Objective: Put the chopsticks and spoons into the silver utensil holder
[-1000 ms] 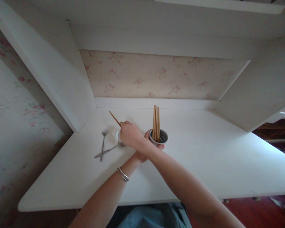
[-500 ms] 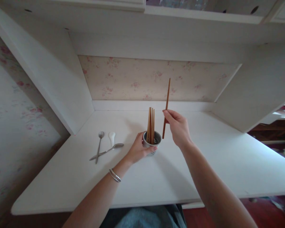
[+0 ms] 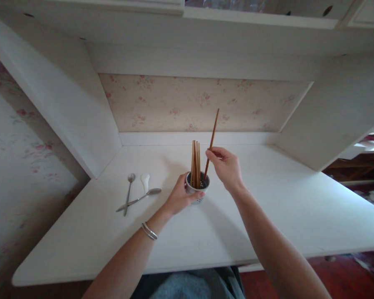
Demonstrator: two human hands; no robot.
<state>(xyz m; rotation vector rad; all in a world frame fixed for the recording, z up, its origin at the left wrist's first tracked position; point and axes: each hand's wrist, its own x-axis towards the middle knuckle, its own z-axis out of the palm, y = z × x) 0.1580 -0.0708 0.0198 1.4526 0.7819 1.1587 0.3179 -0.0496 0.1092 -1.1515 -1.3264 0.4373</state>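
My left hand (image 3: 183,192) is wrapped round a metal utensil holder (image 3: 198,195) with small holes in its side, upright on the white tabletop. Several wooden chopsticks (image 3: 195,164) stand in it, grouped toward its left side. Between thumb and fingers of my right hand (image 3: 227,167) is a single brown chopstick (image 3: 214,128), slightly tilted. Its lower end is inside the holder's mouth at the right; whether it touches the bottom is hidden.
Left of the holder lie two long-handled metal spoons, one (image 3: 128,195) crossing the other (image 3: 152,192), and a white spoon (image 3: 145,182). White side panels and a low overhead cabinet (image 3: 205,37) enclose the tabletop (image 3: 283,199).
My right hand has moved left, bringing the chopstick's lower end from beside the holder into its mouth. My left hand keeps its hold. The view has shifted slightly.
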